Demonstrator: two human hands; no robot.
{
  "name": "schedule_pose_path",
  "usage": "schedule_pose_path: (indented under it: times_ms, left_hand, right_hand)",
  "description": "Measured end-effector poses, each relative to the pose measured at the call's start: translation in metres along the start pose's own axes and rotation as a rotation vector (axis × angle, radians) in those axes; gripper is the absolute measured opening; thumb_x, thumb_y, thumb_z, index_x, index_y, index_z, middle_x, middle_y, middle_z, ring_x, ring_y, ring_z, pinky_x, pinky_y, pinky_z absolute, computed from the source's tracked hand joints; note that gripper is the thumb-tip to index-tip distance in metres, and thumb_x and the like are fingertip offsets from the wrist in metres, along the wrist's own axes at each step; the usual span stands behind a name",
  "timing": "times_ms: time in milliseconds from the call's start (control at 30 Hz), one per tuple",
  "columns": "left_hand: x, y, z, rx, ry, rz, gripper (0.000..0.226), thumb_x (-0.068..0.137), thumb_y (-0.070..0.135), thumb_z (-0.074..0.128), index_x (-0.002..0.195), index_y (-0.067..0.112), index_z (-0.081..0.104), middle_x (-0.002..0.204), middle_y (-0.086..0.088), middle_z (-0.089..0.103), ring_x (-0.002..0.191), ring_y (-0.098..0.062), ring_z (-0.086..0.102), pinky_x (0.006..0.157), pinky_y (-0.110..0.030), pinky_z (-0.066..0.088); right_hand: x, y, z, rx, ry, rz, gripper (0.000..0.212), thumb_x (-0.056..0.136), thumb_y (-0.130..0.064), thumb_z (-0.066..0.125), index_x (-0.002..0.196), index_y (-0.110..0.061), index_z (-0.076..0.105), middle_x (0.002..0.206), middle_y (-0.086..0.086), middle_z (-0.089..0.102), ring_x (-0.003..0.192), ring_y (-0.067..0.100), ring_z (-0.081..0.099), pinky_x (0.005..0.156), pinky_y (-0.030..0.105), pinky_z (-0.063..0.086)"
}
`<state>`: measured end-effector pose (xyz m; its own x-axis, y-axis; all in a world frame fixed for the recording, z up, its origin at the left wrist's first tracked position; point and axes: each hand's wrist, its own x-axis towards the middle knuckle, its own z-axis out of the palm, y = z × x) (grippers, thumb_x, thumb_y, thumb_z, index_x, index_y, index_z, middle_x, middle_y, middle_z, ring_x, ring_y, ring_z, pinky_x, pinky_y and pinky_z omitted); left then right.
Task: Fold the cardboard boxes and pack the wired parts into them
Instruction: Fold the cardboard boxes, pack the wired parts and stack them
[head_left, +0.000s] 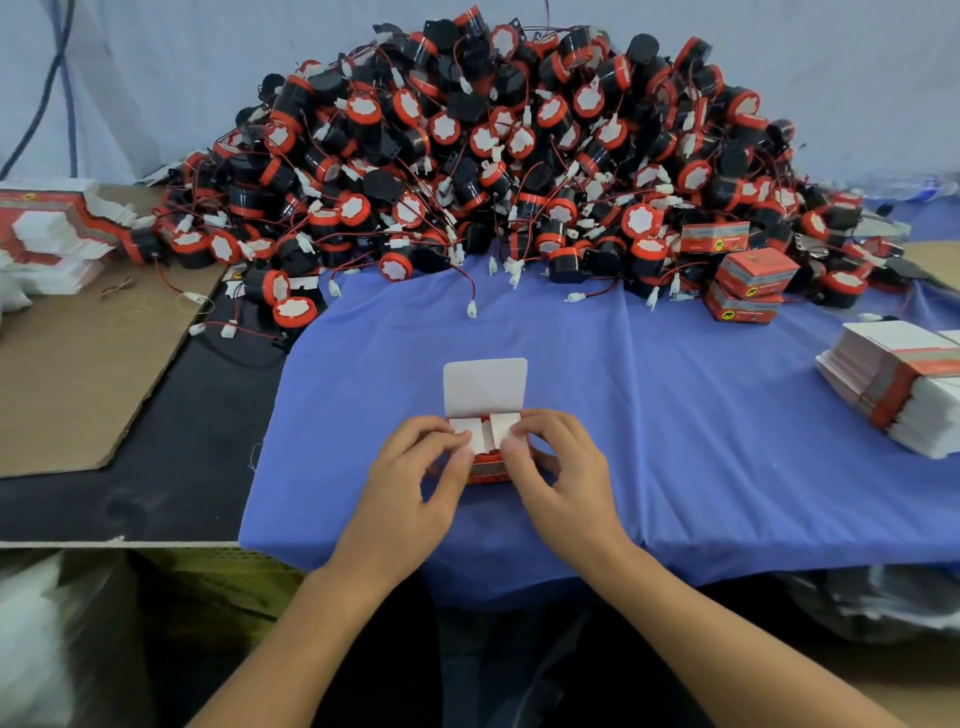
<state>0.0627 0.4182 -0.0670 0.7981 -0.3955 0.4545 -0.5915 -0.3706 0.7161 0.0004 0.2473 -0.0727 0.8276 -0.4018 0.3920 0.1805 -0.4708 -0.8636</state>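
- We see the red box (487, 470) at the near middle of the blue cloth (675, 415), its white lid flap (485, 387) standing up.
- Our left hand (415, 478) and right hand (566, 478) curl round it from either side, fingertips pressing its 2 white side flaps inward.
- The heap of wired parts (493, 156) lies behind the box. 3 closed boxes (756, 270) sit at the heap's right edge, with flat blanks (893, 384) stacked nearer on the right.

We see a pale wall (156, 78) behind the table (156, 493), with dark cables (69, 119) hanging at its left. A blue cloth (675, 441) covers part of the black table beside a brown cardboard sheet (78, 374).
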Motion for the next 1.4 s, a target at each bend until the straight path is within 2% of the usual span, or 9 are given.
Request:
schedule_pose_path:
  times_ms: [167, 333, 567, 733, 833, 967, 1167, 1267, 1400]
  left_hand:
    - [0.013, 0.002, -0.001, -0.136, -0.019, -0.193, 0.006, 0.093, 0.013, 0.074, 0.094, 0.019, 0.076, 0.108, 0.01, 0.061, 0.098, 0.002, 0.063, 0.083, -0.018, 0.054]
    - [0.02, 0.0, -0.004, -0.44, -0.008, -0.376, 0.056, 0.087, 0.008, 0.08, 0.125, 0.038, 0.053, 0.111, 0.003, 0.062, 0.088, -0.003, 0.067, 0.078, -0.026, 0.059]
    - [0.015, -0.005, 0.0, -0.331, -0.028, -0.221, 0.036, 0.089, -0.004, 0.073, 0.096, 0.031, 0.07, 0.114, 0.01, 0.065, 0.088, -0.003, 0.066, 0.072, -0.014, 0.052]
    - [0.008, -0.012, -0.01, -0.372, -0.16, -0.202, 0.025, 0.082, 0.02, 0.065, 0.104, 0.029, 0.071, 0.134, 0.014, 0.058, 0.104, -0.005, 0.065, 0.076, -0.017, 0.053]
    - [0.004, -0.015, -0.009, -0.342, -0.173, -0.187, 0.026, 0.088, 0.018, 0.079, 0.112, 0.027, 0.071, 0.145, 0.018, 0.052, 0.117, -0.004, 0.063, 0.08, -0.021, 0.057]
    - [0.003, -0.016, -0.007, -0.262, -0.113, -0.112, 0.032, 0.09, 0.017, 0.078, 0.112, 0.038, 0.068, 0.14, 0.019, 0.059, 0.121, -0.005, 0.062, 0.077, -0.016, 0.055]
    - [0.002, -0.015, -0.009, -0.207, -0.066, -0.063, 0.031, 0.094, 0.043, 0.064, 0.122, 0.056, 0.064, 0.138, 0.026, 0.059, 0.122, -0.001, 0.06, 0.082, -0.009, 0.049]
    - [0.003, -0.014, -0.007, -0.237, -0.041, -0.098, 0.03, 0.091, 0.045, 0.064, 0.113, 0.065, 0.065, 0.138, 0.024, 0.06, 0.126, 0.002, 0.058, 0.081, -0.011, 0.05]
    - [0.003, -0.016, -0.005, -0.244, -0.024, -0.114, 0.022, 0.091, 0.043, 0.064, 0.11, 0.054, 0.068, 0.136, 0.023, 0.062, 0.119, -0.004, 0.063, 0.081, -0.013, 0.052]
  right_hand:
    - [0.006, 0.006, 0.0, 0.054, 0.01, 0.065, 0.022, 0.096, -0.009, 0.062, 0.097, -0.031, 0.067, 0.109, -0.021, 0.063, 0.109, 0.005, 0.064, 0.075, 0.018, 0.053]
    - [0.011, 0.004, -0.004, 0.19, -0.079, 0.222, 0.06, 0.096, -0.015, 0.059, 0.14, -0.052, 0.043, 0.114, -0.024, 0.06, 0.112, 0.0, 0.063, 0.079, 0.019, 0.056]
    - [0.01, 0.001, -0.008, 0.118, -0.11, 0.131, 0.031, 0.097, -0.003, 0.057, 0.104, -0.033, 0.061, 0.118, -0.008, 0.061, 0.111, 0.004, 0.061, 0.08, 0.016, 0.051]
    - [0.005, 0.003, -0.016, 0.218, -0.25, 0.204, 0.032, 0.083, -0.017, 0.051, 0.112, -0.026, 0.059, 0.142, -0.014, 0.052, 0.105, 0.019, 0.069, 0.085, 0.027, 0.056]
    - [0.005, 0.002, -0.018, 0.216, -0.266, 0.211, 0.033, 0.084, -0.018, 0.056, 0.115, -0.026, 0.059, 0.144, -0.019, 0.051, 0.105, 0.01, 0.07, 0.085, 0.026, 0.056]
    - [0.005, 0.002, -0.018, 0.247, -0.259, 0.177, 0.039, 0.09, -0.008, 0.06, 0.122, -0.03, 0.06, 0.134, -0.02, 0.059, 0.119, 0.001, 0.062, 0.092, 0.022, 0.052]
    - [0.005, 0.006, -0.014, 0.316, -0.216, 0.173, 0.036, 0.098, -0.003, 0.065, 0.121, -0.03, 0.071, 0.138, -0.006, 0.062, 0.126, 0.023, 0.063, 0.096, 0.027, 0.053]
    - [0.006, 0.006, -0.015, 0.308, -0.211, 0.151, 0.028, 0.098, -0.007, 0.067, 0.12, -0.024, 0.073, 0.139, -0.001, 0.063, 0.132, 0.008, 0.057, 0.096, 0.022, 0.052]
    - [0.006, 0.005, -0.015, 0.283, -0.189, 0.126, 0.025, 0.098, -0.011, 0.069, 0.12, -0.019, 0.075, 0.137, -0.001, 0.063, 0.134, -0.001, 0.052, 0.095, 0.018, 0.052]
